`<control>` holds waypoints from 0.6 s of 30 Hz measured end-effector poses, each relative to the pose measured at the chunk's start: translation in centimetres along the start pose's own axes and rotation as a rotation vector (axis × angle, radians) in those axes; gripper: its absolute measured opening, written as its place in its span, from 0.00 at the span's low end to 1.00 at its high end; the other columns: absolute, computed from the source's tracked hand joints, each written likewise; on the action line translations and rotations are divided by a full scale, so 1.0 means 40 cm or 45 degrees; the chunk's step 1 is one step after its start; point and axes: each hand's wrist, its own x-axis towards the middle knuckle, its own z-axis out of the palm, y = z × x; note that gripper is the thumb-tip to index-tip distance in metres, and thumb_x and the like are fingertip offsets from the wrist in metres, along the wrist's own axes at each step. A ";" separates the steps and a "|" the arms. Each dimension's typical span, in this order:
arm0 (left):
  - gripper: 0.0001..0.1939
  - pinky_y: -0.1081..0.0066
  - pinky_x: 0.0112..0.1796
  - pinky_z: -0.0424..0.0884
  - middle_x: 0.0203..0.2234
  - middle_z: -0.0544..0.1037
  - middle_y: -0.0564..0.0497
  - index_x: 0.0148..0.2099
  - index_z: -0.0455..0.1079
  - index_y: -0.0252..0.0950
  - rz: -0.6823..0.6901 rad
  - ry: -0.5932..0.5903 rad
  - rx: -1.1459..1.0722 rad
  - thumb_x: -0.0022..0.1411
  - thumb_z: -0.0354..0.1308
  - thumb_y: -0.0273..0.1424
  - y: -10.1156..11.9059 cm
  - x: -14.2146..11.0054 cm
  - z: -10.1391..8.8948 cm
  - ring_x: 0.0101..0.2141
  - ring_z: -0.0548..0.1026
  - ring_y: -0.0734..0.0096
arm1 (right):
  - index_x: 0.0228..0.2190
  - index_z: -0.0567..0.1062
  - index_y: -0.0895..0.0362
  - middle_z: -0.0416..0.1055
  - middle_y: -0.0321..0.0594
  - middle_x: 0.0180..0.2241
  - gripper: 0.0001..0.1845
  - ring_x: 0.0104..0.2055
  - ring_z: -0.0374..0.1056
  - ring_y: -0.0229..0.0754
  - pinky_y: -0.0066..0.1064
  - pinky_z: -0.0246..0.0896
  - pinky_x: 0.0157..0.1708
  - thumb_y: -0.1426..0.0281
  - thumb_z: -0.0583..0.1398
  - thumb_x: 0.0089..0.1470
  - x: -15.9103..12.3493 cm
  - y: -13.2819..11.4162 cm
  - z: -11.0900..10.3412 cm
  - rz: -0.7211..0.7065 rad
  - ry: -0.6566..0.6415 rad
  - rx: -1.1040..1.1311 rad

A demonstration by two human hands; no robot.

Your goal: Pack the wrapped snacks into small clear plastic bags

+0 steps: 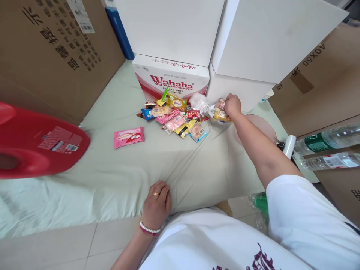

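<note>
My right hand [233,106] reaches to the back of the cloth, with its fingers closed at a clear plastic bag [211,111] holding colourful snack packets [222,115]. The fingertips are partly hidden, but they appear to grip a pinkish packet [221,102] at the bag's right side. To the left spreads a pile of wrapped snacks [174,120] in pink, yellow, red and blue. Apart from it lies a pink nabati wafer packet [128,137]. My left hand [156,202] rests on the cloth's front edge, fingers curled in, holding nothing visible.
Behind the pile stands a white and red Wahaha carton [171,77], backed by white boxes [168,28]. A red jug [36,144] is at the left, beside a brown carton [56,48]. Clear bottles [332,138] lie at the right. A round pinkish mat [260,127] sits beneath my right forearm.
</note>
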 end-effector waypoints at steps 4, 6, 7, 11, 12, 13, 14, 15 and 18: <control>0.10 0.58 0.46 0.77 0.36 0.78 0.46 0.40 0.72 0.40 -0.050 0.049 -0.111 0.63 0.53 0.21 0.001 -0.008 -0.004 0.43 0.77 0.59 | 0.42 0.75 0.61 0.73 0.52 0.45 0.14 0.44 0.67 0.47 0.36 0.57 0.45 0.72 0.51 0.62 -0.040 0.027 -0.044 -0.038 0.133 -0.017; 0.09 0.59 0.46 0.77 0.36 0.78 0.46 0.39 0.72 0.40 -0.107 0.100 -0.223 0.63 0.53 0.22 0.001 -0.014 -0.011 0.42 0.78 0.60 | 0.43 0.75 0.60 0.75 0.52 0.44 0.16 0.45 0.67 0.49 0.37 0.58 0.46 0.71 0.50 0.63 -0.091 0.066 -0.089 -0.111 0.249 -0.051; 0.09 0.59 0.46 0.77 0.36 0.78 0.46 0.39 0.72 0.40 -0.161 0.123 -0.285 0.64 0.53 0.23 0.001 -0.015 -0.017 0.42 0.78 0.60 | 0.44 0.76 0.59 0.75 0.51 0.44 0.17 0.44 0.67 0.50 0.38 0.58 0.45 0.69 0.49 0.64 -0.124 0.090 -0.111 -0.140 0.263 -0.083; 0.09 0.66 0.37 0.76 0.35 0.78 0.48 0.39 0.72 0.40 -0.531 0.107 -0.535 0.68 0.51 0.30 0.008 0.042 -0.047 0.36 0.78 0.66 | 0.44 0.78 0.56 0.76 0.51 0.43 0.20 0.44 0.69 0.53 0.39 0.59 0.41 0.57 0.52 0.64 -0.282 0.199 -0.162 -0.109 -0.008 -0.343; 0.10 0.68 0.34 0.75 0.34 0.77 0.49 0.39 0.72 0.39 -0.624 0.053 -0.613 0.69 0.51 0.33 0.014 0.080 -0.049 0.33 0.77 0.67 | 0.44 0.79 0.55 0.77 0.51 0.43 0.21 0.43 0.70 0.54 0.39 0.59 0.39 0.54 0.55 0.62 -0.321 0.222 -0.164 -0.048 -0.121 -0.440; 0.11 0.69 0.32 0.75 0.32 0.77 0.50 0.40 0.72 0.39 -0.696 -0.024 -0.722 0.69 0.51 0.37 0.023 0.129 -0.045 0.31 0.76 0.68 | 0.44 0.79 0.55 0.77 0.51 0.41 0.21 0.43 0.70 0.54 0.38 0.59 0.37 0.54 0.57 0.61 -0.357 0.243 -0.163 0.002 -0.240 -0.532; 0.13 0.70 0.29 0.74 0.30 0.77 0.51 0.41 0.72 0.38 -0.732 -0.130 -0.854 0.69 0.51 0.40 0.034 0.188 -0.035 0.29 0.76 0.69 | 0.43 0.80 0.54 0.78 0.51 0.40 0.20 0.42 0.71 0.54 0.38 0.58 0.35 0.55 0.58 0.60 -0.392 0.261 -0.160 0.038 -0.334 -0.609; 0.15 0.71 0.28 0.73 0.28 0.76 0.51 0.40 0.71 0.38 -0.746 -0.226 -0.991 0.70 0.50 0.42 0.048 0.256 -0.017 0.27 0.75 0.70 | 0.42 0.80 0.54 0.78 0.51 0.38 0.18 0.41 0.72 0.54 0.37 0.58 0.34 0.57 0.58 0.60 -0.426 0.275 -0.157 0.053 -0.397 -0.663; 0.15 0.75 0.25 0.71 0.33 0.77 0.49 0.37 0.68 0.36 -0.797 -0.346 -1.242 0.71 0.49 0.40 0.095 0.491 0.070 0.30 0.79 0.71 | 0.39 0.81 0.53 0.78 0.50 0.37 0.16 0.41 0.72 0.54 0.36 0.56 0.30 0.60 0.55 0.63 -0.536 0.300 -0.161 -0.033 -0.388 -0.676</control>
